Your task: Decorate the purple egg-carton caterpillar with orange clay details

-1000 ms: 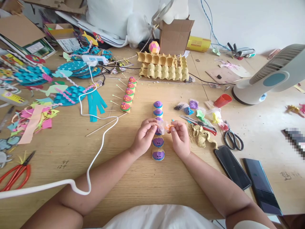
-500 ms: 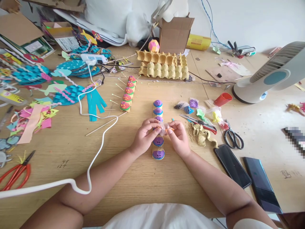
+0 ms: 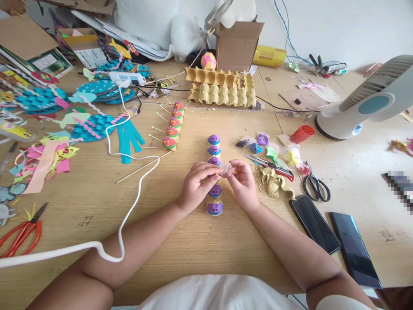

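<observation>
Light-brown wood-grain surface [image 3: 180, 254], backed by white wall [image 3: 332, 26]. Pinched at the fingertips between left hand [image 3: 195, 186] and right hand [image 3: 244, 184]: one crinkled clear plastic bag [image 3: 226, 168] with orange contents [image 3: 235, 171], over middle of purple-and-blue row of domed faces [image 3: 214, 209]. Showed small orange bit [image 3: 217, 174] at left thumb. Looked light, limp, slippery, probably soft inside and easily squashed; seemed best gripped by loose film edges.
</observation>
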A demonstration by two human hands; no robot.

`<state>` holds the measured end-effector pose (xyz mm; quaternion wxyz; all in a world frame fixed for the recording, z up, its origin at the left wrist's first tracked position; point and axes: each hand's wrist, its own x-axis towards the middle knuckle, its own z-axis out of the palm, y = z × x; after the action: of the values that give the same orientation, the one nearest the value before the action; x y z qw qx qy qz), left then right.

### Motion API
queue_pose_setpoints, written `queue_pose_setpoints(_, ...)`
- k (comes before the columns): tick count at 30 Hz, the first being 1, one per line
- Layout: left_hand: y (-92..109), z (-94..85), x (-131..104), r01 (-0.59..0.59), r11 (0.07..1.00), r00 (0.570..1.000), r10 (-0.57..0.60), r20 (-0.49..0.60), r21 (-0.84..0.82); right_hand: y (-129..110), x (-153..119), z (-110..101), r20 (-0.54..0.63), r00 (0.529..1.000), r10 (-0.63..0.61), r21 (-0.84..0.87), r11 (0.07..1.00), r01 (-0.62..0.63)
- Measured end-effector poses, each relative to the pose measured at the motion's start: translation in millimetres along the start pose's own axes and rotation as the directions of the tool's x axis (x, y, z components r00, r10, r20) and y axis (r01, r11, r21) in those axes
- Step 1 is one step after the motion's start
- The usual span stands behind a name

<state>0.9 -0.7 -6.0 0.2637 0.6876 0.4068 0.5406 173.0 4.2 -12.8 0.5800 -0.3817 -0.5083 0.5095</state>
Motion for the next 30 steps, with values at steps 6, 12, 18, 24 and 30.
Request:
queue_pose_setpoints(6,-1,1.3,-1,-0.027,0.998,1.000,0.026,0.007,0.062,-5,-2,0,0.069,0.997,0.030,0.013,0.999,-0.031)
queue_pose_setpoints(12,4,2.5,-2,-0.081,0.993,0.995,0.076,0.059,0.090,-6,-2,-1,0.006,1.000,-0.015,-0.071,0.997,0.015)
queue_pose_setpoints(18,1,0.8,-3,0.051,0.997,0.998,-0.050,-0.036,0.054,-11,7,-10,-0.122,0.951,-0.285,-0.536,0.825,0.178)
queue_pose_setpoints(24,-8,1.7,-3,0.130,0.992,0.990,-0.130,-0.049,-0.008,1,22,-30,-0.046,0.973,-0.226,-0.831,0.549,0.089)
queue_pose_setpoints(30,-4,1.2,-2,0.128,0.992,0.991,-0.129,-0.040,-0.011,-1,17,-30,-0.041,0.924,-0.380,-0.906,0.405,0.126)
